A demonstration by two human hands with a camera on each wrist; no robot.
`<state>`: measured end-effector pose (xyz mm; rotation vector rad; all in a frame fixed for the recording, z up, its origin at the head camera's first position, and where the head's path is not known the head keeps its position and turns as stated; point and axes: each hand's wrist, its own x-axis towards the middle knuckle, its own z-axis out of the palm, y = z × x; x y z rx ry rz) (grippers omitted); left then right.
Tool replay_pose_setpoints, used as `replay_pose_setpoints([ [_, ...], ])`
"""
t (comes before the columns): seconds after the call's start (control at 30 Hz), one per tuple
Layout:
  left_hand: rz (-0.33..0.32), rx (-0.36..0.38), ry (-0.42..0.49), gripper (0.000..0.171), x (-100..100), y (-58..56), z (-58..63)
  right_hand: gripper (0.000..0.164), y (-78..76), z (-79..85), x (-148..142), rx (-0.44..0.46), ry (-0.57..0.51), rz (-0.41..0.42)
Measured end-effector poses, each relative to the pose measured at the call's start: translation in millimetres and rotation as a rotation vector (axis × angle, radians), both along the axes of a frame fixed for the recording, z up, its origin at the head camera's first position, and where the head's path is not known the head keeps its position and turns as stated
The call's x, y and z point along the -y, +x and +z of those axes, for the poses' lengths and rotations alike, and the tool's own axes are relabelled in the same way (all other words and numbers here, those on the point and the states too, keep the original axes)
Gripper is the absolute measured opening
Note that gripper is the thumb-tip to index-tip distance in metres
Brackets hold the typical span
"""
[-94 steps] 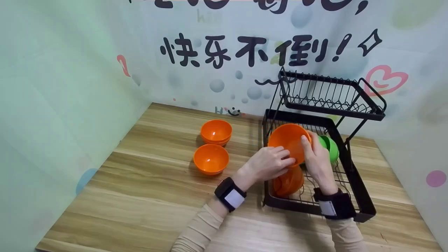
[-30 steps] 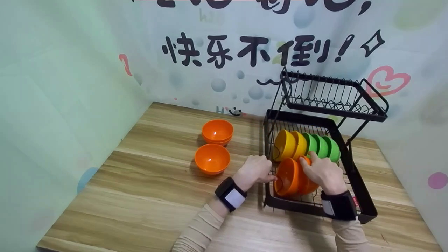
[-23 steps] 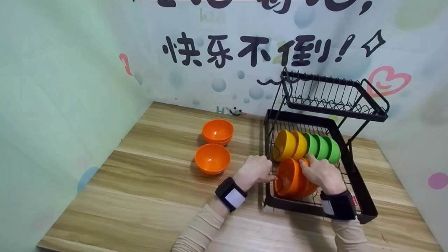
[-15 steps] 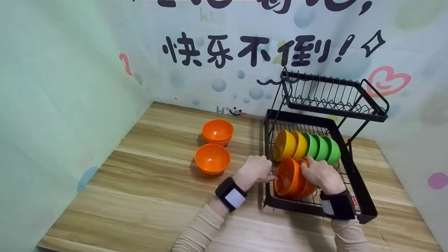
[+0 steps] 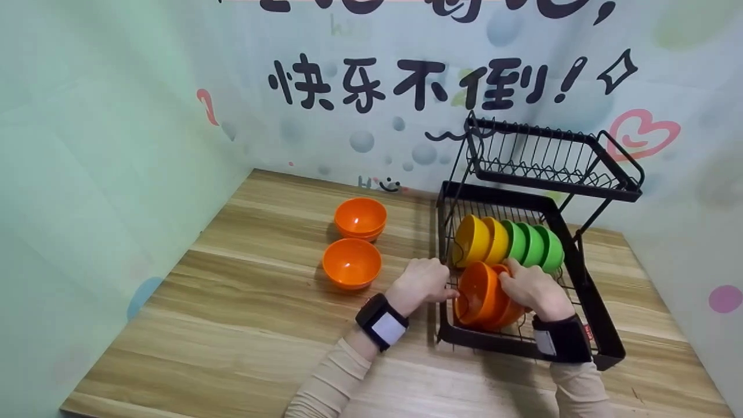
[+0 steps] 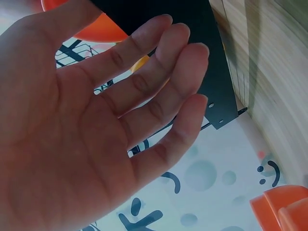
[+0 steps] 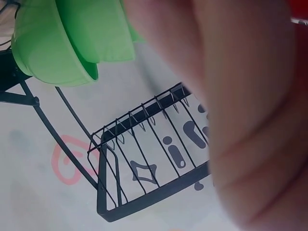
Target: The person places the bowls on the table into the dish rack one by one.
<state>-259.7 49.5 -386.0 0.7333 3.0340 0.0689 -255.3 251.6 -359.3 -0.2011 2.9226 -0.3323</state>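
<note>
In the head view, two orange bowls stand tilted on edge in the front row of a black two-tier dish rack (image 5: pixel 531 350). My right hand (image 5: pixel 537 290) pinches the rim of the right-hand orange bowl (image 5: pixel 512 313), its thumb on the near side. Its other fingers are mostly hidden behind the bowl. My left hand (image 5: pixel 422 283) is at the rack's left side, the thumb tip close to the left-hand orange bowl (image 5: pixel 475 293); contact is unclear. In the left wrist view, its fingers (image 6: pixel 159 103) are loosely bent, holding nothing, beside the black rack wall.
Behind the orange bowls, yellow bowls (image 5: pixel 471 241) and green bowls (image 5: pixel 551 249) stand in a row. To the rack's left, an orange bowl (image 5: pixel 352 264) and a small orange stack (image 5: pixel 360 217) sit upright on the wooden table (image 5: pixel 249 325). The upper shelf (image 5: pixel 551 154) overhangs the back.
An orange bowl held by both hands above the rack now stands in its front row, right of the other. My left hand has let go and moved left; my right hand has dipped slightly.
</note>
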Motion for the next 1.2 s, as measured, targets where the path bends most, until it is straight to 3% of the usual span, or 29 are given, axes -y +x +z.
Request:
replay_pose_setpoints([
  [0.3, 0.114, 0.036, 0.011, 0.046, 7, -4.0, 3.7, 0.043, -2.5, 1.3, 0, 0.002, 0.014, 0.002],
  [0.43, 0.235, 0.036, -0.005, 0.036, 13, -4.0, 7.7, 0.048, -2.0, 2.4, 0, -0.022, 0.024, 0.009],
  [0.6, 0.421, -0.034, -0.048, 0.017, 21, -4.6, 11.4, 0.060, -1.6, 5.7, -2, -0.009, 0.053, -0.009],
  [0.73, 0.555, -0.041, -0.040, 0.018, 25, -9.7, 13.3, 0.070, -1.2, 7.7, -3, 0.001, 0.067, -0.023],
  [0.87, 0.647, -0.011, 0.000, 0.024, 31, -16.6, 12.1, 0.075, -0.8, 8.3, -2, -0.012, 0.067, -0.030],
  [1.07, 0.727, 0.037, 0.031, 0.026, 39, -23.5, 5.4, 0.076, -0.5, 8.4, -2, -0.038, 0.068, -0.020],
  [1.2, 0.731, 0.060, 0.015, 0.026, 44, -26.0, 1.1, 0.078, -0.8, 8.5, -3, -0.044, 0.073, -0.017],
])
